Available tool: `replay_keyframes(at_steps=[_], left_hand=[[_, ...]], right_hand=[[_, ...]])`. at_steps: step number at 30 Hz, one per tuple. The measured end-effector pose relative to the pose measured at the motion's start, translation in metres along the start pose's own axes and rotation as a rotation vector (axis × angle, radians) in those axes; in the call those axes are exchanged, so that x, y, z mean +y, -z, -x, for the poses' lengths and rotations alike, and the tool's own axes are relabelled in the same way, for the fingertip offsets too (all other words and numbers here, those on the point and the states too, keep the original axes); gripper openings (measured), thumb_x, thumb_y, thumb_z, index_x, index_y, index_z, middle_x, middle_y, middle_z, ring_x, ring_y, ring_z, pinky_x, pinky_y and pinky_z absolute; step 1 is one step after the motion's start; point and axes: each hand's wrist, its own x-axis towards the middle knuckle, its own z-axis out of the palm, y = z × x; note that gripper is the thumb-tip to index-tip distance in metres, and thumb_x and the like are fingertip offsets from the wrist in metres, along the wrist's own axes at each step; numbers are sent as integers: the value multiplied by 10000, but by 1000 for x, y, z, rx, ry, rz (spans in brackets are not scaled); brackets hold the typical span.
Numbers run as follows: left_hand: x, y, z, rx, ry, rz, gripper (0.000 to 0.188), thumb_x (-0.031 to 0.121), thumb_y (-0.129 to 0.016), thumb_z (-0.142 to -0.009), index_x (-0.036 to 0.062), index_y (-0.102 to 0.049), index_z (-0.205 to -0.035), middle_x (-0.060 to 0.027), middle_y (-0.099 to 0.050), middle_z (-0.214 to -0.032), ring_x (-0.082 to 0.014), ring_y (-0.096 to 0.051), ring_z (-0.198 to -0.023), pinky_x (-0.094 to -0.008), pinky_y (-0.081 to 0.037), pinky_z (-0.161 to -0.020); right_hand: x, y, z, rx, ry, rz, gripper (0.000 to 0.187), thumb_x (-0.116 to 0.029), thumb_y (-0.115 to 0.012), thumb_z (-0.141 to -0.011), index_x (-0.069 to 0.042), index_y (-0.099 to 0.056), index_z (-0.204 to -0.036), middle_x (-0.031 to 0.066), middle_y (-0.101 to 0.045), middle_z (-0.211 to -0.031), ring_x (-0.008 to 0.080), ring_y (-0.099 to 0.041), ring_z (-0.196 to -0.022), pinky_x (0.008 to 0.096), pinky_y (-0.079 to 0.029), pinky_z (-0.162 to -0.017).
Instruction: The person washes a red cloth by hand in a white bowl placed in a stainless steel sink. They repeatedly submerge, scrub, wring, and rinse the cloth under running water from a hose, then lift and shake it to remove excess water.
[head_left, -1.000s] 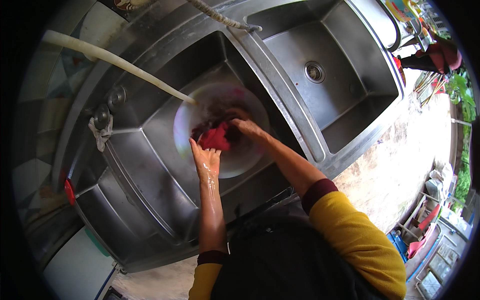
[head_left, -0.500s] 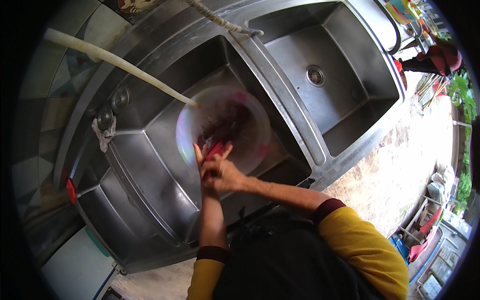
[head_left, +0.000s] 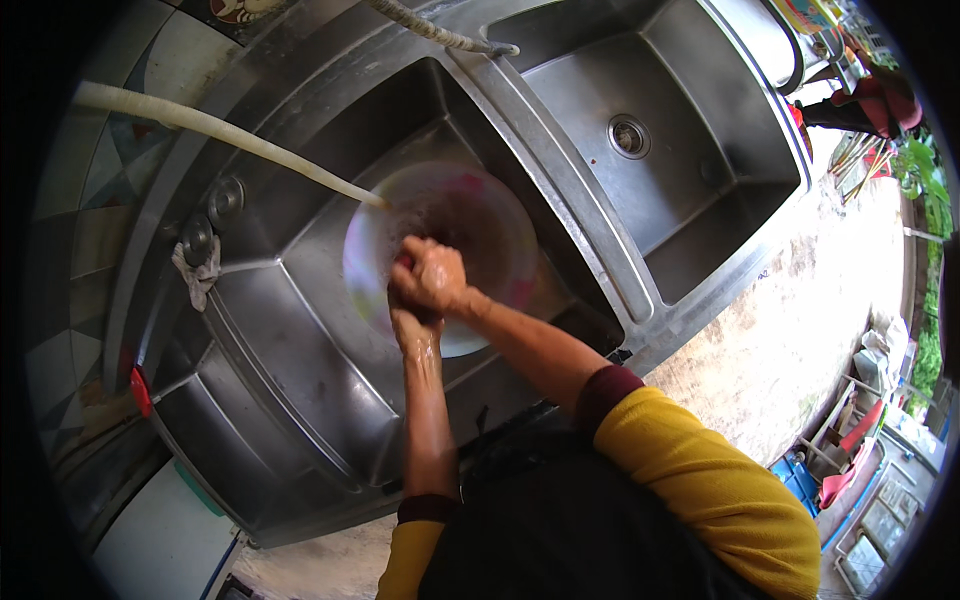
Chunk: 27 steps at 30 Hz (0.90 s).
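Note:
Over a round translucent basin [head_left: 360, 255] in the middle sink, my two wet hands are pressed together. My right hand [head_left: 437, 275] is closed on top, its fingers curled round a small dark red thing [head_left: 404, 262] whose kind I cannot make out. Beneath it, my left hand [head_left: 405, 325] bears the same thing from below; most of its fingers are hidden. The basin holds cloudy reddish water, with a dark mass below the surface that is blurred. A pale hose [head_left: 260, 148] ends over the basin's far left side.
A second sink bowl [head_left: 620, 100] with a drain lies right of the divider. Another hose [head_left: 440, 32] reaches the divider. At the left, a rag [head_left: 198, 272] hangs beside round metal fittings, and a red clip-like piece [head_left: 140, 390] sits on the rim.
Both hands have moved slightly away from me, over the basin's middle. My right hand has closed over the red thing, which showed more before; the left fingers, spread earlier, are now covered.

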Motion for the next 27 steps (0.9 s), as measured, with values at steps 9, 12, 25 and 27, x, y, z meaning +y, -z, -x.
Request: replay_keyframes(at_steps=[9,12,25,27], left_hand=[[64,19,28,183,-124,-472,590,343,-539,-932,88,-311,-1412,-251,-362,-1346,-409,-558,-1062,-501,-493,-878],[46,22,31,126,-53,-530,521,249,-538,-936,76,-351,-1389,-228,-451,-1245,-365,-602,-984,-448,-541,-801],[31,7,5,-217,267,-242,883,699,-440,-843,-75,-454,-1269,-211,-518,-1291,-296,-492,-1211,-401,-384,-1041],[46,6,1,-12,358,53,766,600,-425,-912,-88,-454,-1248,-222,-505,-1303,-304,-498,-1196,-379,-397,-1038]], right_hand=[[121,28,0,-134,128,657,535,-397,-640,-810,-96,-531,-1239,259,-460,-1269,393,-548,-1016,465,-472,-806],[139,3,34,-334,294,917,546,-387,-600,-827,-126,-504,-1296,269,-350,-1384,430,-490,-1112,502,-439,-894],[-30,56,30,-472,119,-518,257,-61,-651,-681,-65,-647,-939,158,-631,-896,296,-640,-789,380,-523,-731],[-67,66,59,-504,208,-282,302,-167,-663,-708,-85,-626,-996,202,-571,-944,366,-621,-792,443,-513,-737]])
